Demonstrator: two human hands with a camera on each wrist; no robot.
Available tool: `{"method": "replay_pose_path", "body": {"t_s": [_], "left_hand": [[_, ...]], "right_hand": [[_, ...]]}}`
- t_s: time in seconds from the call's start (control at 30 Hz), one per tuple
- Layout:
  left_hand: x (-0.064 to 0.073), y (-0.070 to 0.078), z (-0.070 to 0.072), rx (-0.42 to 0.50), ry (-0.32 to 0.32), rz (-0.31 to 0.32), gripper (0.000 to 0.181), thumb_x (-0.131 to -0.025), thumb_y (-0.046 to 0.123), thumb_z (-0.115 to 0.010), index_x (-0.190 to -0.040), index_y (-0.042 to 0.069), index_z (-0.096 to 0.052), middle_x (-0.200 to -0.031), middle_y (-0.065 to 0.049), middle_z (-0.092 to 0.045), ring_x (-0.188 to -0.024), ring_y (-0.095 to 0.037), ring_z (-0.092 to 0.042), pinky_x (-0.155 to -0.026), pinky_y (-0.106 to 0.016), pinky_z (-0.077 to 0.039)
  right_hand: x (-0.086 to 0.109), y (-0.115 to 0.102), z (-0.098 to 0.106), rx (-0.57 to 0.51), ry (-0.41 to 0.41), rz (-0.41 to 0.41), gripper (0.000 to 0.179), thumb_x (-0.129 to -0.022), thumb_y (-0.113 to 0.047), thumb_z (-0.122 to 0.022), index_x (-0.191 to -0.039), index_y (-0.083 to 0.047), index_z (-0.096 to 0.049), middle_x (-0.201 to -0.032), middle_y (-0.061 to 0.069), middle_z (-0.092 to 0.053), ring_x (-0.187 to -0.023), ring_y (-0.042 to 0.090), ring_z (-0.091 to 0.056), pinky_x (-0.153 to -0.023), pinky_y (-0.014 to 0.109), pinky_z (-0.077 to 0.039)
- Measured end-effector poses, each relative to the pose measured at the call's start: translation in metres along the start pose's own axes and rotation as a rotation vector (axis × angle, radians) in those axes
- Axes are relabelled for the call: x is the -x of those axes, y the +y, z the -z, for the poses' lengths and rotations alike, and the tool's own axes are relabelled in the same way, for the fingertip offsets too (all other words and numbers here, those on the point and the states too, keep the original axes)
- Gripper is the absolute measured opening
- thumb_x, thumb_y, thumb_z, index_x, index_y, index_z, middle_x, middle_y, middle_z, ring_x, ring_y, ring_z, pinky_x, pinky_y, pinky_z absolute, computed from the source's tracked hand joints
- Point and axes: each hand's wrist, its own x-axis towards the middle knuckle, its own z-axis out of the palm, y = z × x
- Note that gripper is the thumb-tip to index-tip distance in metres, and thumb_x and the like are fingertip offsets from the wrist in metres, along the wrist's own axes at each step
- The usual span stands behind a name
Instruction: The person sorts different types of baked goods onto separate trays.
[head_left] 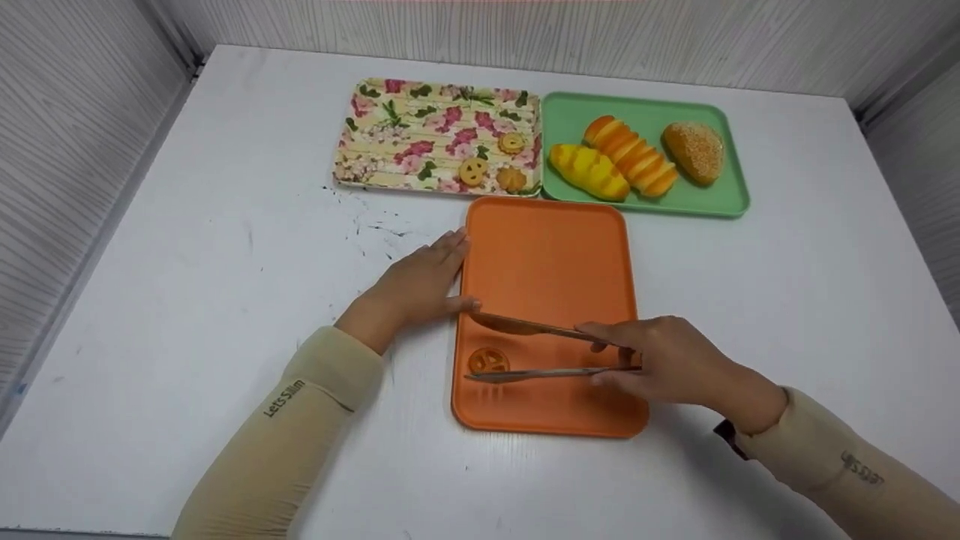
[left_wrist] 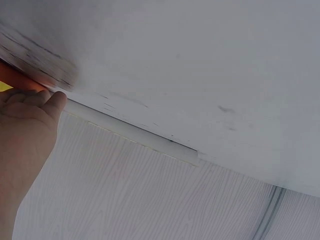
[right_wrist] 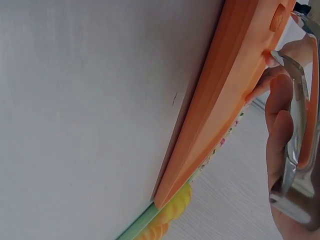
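Note:
An orange tray (head_left: 547, 255) lies in front of me, with a round cut-out cookie (head_left: 489, 352) near its lower left corner. My right hand (head_left: 667, 360) grips metal tongs (head_left: 540, 373) over this tray. The arms of the tongs are spread, one passing over the cookie's near edge and the other beyond it. My left hand (head_left: 420, 281) rests against the tray's left edge, thumb at the rim and fingers extended along the side. In the right wrist view, fingers curl round the tongs (right_wrist: 297, 200).
Behind the orange tray stand a floral tray (head_left: 420, 124) with three cookies near its right end and a green tray (head_left: 645, 109) bearing a yellow bread (head_left: 589, 171), a sliced orange bread (head_left: 630, 156) and a seeded bun (head_left: 694, 152). Pale wood-grain panels (head_left: 525, 37) border the white table (head_left: 187, 300).

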Motion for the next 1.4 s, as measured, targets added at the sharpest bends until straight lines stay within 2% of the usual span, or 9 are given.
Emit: {"method": "replay_pose_path", "body": {"t_s": [0.37,0.57,1.07,1.4], "left_hand": [[-0.001,0.0,0.0,0.025,-0.005,0.02,0.094,-0.089,0.061,-0.051,-0.154,0.009,-0.006,-0.159,-0.003,-0.002,-0.144,-0.02,-0.004,-0.114,-0.041,-0.015],[0.0,0.0,0.0,0.018,-0.007,0.014,0.094,-0.09,0.062,-0.049,-0.154,0.008,-0.006,-0.159,-0.004,-0.001,-0.144,-0.02,-0.003,-0.114,-0.042,-0.015],[0.0,-0.001,-0.001,0.017,0.001,0.0,0.095,-0.089,0.062,-0.049,-0.154,0.008,-0.005,-0.159,-0.003,0.001,-0.144,-0.019,-0.002,-0.114,-0.041,-0.014],[0.0,0.002,0.0,0.018,-0.001,0.01,0.095,-0.089,0.062,-0.05,-0.153,0.008,-0.006,-0.159,-0.005,-0.001,-0.144,-0.02,-0.005,-0.114,-0.041,-0.016]], "right_hand": [[0.006,-0.013,-0.014,0.08,0.036,-0.009,0.054,-0.081,-0.031,-0.077,-0.129,-0.012,-0.062,-0.089,-0.007,-0.071,-0.061,0.002,-0.057,-0.051,0.022,-0.046],[0.008,-0.016,-0.018,0.088,0.066,-0.002,0.05,-0.082,-0.03,-0.076,-0.127,-0.013,-0.064,-0.087,-0.007,-0.07,-0.062,0.002,-0.059,-0.051,0.023,-0.047],[0.008,-0.018,-0.017,0.146,0.108,0.011,0.045,-0.082,-0.029,-0.076,-0.122,-0.011,-0.067,-0.083,-0.006,-0.071,-0.055,0.005,-0.058,-0.046,0.022,-0.044],[0.008,-0.015,-0.015,0.146,0.148,0.064,0.043,-0.081,-0.023,-0.077,-0.12,-0.009,-0.067,-0.081,-0.003,-0.071,-0.053,0.006,-0.058,-0.043,0.019,-0.04]]}}
